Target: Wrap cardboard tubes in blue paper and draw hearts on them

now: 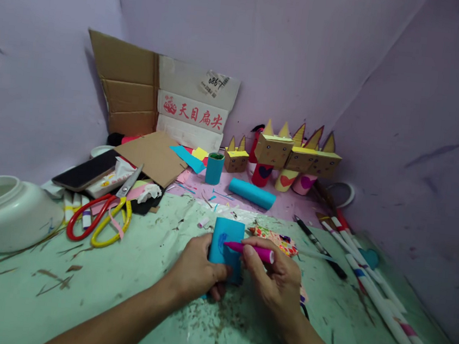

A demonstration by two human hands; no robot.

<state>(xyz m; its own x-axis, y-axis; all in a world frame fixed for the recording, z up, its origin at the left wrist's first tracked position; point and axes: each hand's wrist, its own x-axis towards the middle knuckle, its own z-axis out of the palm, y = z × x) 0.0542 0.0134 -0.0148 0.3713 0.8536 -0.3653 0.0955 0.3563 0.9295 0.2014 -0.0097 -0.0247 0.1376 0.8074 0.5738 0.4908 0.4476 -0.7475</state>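
Observation:
My left hand grips a short blue paper tube by its lower left side, thumb across the front. A dark heart-like mark is drawn on the tube's face. In my right hand is a magenta marker, its tip touching or very near that mark. A small white marker cap lies just behind the tube. Beyond it rest a long blue roll on its side and an upright blue tube.
Red-and-yellow scissors, a phone and a white teapot are at left. Cardboard figures with pointed ears stand at the back. Several markers and a black pen lie right. Scraps litter the green cover.

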